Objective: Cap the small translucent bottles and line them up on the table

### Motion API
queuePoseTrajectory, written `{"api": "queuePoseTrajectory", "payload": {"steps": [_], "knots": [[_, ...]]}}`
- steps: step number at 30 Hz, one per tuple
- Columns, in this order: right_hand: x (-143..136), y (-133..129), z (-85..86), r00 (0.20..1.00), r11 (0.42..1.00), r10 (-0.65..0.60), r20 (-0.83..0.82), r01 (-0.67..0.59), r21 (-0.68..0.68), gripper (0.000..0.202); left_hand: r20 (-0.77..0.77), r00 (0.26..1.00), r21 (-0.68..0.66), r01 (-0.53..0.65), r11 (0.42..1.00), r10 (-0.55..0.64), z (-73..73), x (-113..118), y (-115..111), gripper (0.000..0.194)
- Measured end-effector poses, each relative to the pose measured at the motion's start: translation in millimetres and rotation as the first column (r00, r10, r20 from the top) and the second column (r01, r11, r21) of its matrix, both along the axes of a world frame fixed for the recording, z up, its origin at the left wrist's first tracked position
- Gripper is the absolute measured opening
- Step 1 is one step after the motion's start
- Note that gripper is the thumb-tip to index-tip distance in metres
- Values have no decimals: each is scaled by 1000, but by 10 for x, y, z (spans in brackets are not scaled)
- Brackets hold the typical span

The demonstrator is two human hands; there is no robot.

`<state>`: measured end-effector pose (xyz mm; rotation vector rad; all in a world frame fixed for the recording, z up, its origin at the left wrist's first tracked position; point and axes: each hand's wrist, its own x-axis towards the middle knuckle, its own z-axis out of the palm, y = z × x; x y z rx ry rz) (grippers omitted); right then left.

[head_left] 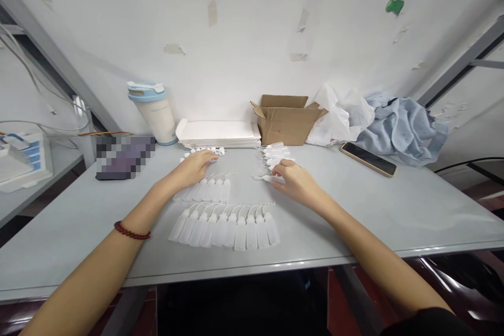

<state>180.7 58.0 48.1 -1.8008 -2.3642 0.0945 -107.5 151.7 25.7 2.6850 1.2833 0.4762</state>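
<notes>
My left hand [196,167] is over the back of the table with its fingers bent and pressed together, beside a cluster of small white caps [221,151]. Whatever is between its fingertips is too small to make out. My right hand [295,181] pinches a small translucent squeeze bottle [277,179] with a thin tip, low over the table. Behind that hand lies a pile of similar bottles [275,151]. Toward me, a long row of bottles with thin curved tubes [224,231] lies side by side, and a shorter row [212,190] sits behind it, partly under my left wrist.
Along the wall stand a tumbler [155,115], a stack of white flat boxes [220,133], an open cardboard box [289,125], a white plastic bag [334,115] and blue cloth [405,128]. A phone [368,159] lies at right, a dark pouch [128,160] at left.
</notes>
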Motion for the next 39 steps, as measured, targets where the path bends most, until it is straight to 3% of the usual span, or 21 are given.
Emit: {"api": "queuePoseTrajectory", "payload": {"steps": [9,13,17,20,23,25,33,39], "knots": [[-63,-75,54,991,998,52,-119,-55,-20,8,8,998,8,-63,998,63,-22,-17,4,42],[-81,-121,108,959,979,109,-263,-149,-140,8,-23,997,-8,-80,997,80,-2,0,-14,41],[-90,-177,183,915,905,190,-356,-304,-298,29,-63,993,-22,-102,995,100,29,8,-29,41],[-99,-215,228,890,796,222,-399,-401,-453,36,-81,989,-22,-124,992,122,39,4,-32,39],[-111,-241,247,898,679,170,-405,-405,-613,33,-86,986,-16,-148,989,146,40,-4,-19,35],[-118,-250,244,912,634,139,-385,-381,-673,33,-86,983,-13,-163,986,162,36,-11,-5,32],[-108,-241,224,923,588,164,-348,-375,-717,38,-3,974,-24,-225,974,225,20,-42,3,28],[-91,-234,219,934,548,186,-304,-355,-757,37,141,957,-119,-237,964,252,65,9,-43,31]]}}
